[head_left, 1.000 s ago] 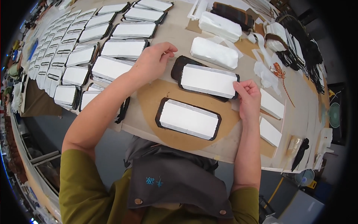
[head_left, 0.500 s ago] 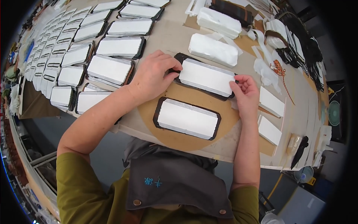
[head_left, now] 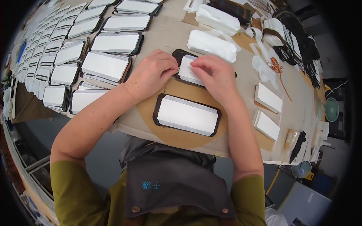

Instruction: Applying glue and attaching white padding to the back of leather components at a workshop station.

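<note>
Two flat black-edged panels lie in front of me, each topped by a white rectangular sheet with grey strips along its long sides. At the left end of the far panel (head_left: pixel 184 78), my left hand (head_left: pixel 156 71) is closed, thumb and fingertips pinching its black edge. My right hand (head_left: pixel 215 75) reaches across the same panel, covering its right part. Its thumb and fingers are bent together just over the white sheet; whether something thin is between them is hidden. The near panel (head_left: pixel 187 115) lies untouched on a tan board (head_left: pixel 181 140).
Stacks of similar panels (head_left: pixel 105 66) fill the table's left side. Two white wrapped bundles (head_left: pixel 212 46) lie beyond the panels. At right are white sheet stacks (head_left: pixel 267 98), an orange cord (head_left: pixel 276 65), a dark-handled tool (head_left: pixel 298 147) and black strips (head_left: pixel 313 52).
My right hand has left the far panel's right end and moved left over its white sheet, near my left hand. The left hand stays at the left end.
</note>
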Demonstrator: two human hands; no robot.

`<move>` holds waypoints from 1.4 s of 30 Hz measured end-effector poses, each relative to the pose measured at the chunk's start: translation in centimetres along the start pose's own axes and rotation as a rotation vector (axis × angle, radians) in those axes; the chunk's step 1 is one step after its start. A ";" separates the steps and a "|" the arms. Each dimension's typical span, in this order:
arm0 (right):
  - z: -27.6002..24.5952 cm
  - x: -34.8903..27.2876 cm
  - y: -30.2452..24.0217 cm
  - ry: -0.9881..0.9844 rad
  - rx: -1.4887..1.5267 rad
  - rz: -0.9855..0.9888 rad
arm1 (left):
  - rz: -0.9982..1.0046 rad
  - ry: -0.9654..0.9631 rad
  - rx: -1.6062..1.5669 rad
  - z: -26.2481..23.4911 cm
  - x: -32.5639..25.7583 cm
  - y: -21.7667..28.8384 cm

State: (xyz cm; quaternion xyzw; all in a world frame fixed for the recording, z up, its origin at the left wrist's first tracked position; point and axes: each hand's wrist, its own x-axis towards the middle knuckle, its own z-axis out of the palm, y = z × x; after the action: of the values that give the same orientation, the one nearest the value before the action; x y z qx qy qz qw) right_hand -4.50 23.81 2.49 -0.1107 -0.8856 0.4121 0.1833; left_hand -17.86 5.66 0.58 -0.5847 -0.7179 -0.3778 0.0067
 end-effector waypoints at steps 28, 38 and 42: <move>-7.0 -4.4 4.5 0.168 0.058 0.463 | -0.143 -0.089 0.075 -0.2 1.0 2.3; -5.4 -4.0 4.2 0.129 0.374 0.429 | -0.151 -0.069 0.041 -0.4 0.7 2.1; -6.2 -4.1 4.1 0.183 0.379 0.450 | -0.217 -0.099 0.019 -0.6 0.8 2.4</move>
State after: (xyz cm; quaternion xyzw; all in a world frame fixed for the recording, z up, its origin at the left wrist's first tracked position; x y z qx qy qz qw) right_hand 1.96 29.28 2.13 -0.3044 -0.7260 0.5887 0.1836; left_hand -16.36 6.07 2.62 -0.5214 -0.7799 -0.3402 -0.0642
